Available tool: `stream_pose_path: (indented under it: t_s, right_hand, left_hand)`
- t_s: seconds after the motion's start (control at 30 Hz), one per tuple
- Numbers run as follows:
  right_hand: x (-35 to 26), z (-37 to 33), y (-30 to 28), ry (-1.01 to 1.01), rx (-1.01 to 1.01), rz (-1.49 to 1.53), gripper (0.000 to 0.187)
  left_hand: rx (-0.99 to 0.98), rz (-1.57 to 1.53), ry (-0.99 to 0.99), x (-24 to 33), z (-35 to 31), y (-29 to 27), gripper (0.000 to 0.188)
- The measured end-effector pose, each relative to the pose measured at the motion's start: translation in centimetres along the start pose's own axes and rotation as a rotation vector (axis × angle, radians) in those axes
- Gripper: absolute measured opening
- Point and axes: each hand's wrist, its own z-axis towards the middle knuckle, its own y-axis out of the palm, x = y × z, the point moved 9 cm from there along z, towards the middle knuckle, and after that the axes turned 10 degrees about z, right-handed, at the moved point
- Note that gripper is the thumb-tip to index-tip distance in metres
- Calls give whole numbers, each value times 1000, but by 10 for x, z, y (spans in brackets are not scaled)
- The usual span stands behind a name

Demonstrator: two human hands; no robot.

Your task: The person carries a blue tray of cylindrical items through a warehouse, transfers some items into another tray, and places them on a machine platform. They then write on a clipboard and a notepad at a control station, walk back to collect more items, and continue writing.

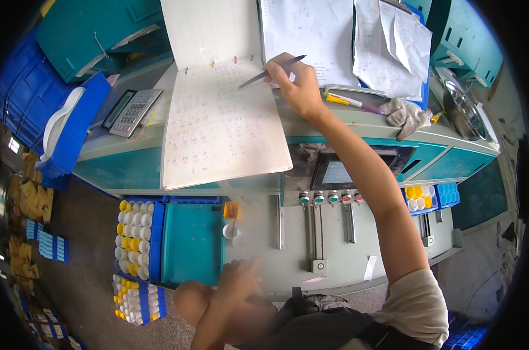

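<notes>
My right hand (293,81) is closed around a dark pen (254,79), whose tip points down and left at the notebook. The open notebook (226,131) has handwritten rows on its lower page, and that page hangs over the front edge of the raised shelf. Its upper page (212,32) is turned up and looks blank. Low in the view, my left hand (241,277) rests by my bent knee, below the teal tray (191,239). It is blurred, so its fingers cannot be read clearly.
A calculator (137,109) lies left of the notebook. Clipboards with written sheets (308,35), several pens (352,102) and a grey glove (405,115) are to the right. Below stand a blue crate of white and yellow caps (137,236), a white cup (230,231) and a row of panel buttons (333,197).
</notes>
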Motion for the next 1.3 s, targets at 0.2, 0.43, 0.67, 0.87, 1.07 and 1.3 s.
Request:
stream_pose_path:
  t_s: [0.2,0.43,0.67,0.87,1.07,1.3]
  right_hand:
    - [1,0,-5,14,10,32,36]
    - [11,-3,-2,103,-49,77,34]
    - [10,-2,-26,-17,216,62,42]
    - [11,-5,-42,-11,342,124,37]
    - [8,-3,-39,-70,372,-31,18]
    - [-18,-4,-37,-267,358,-50,13]
  left_hand:
    - [-31,6,-12,0,3,-2,62]
    - [-107,-34,-7,-3,7,6,61]
    - [-239,-107,-65,-3,13,4,62]
    - [-184,-267,-206,-43,-1,-5,67]
    - [8,42,-580,-103,-60,-31,51]
    - [16,279,-816,-100,-109,-25,34]
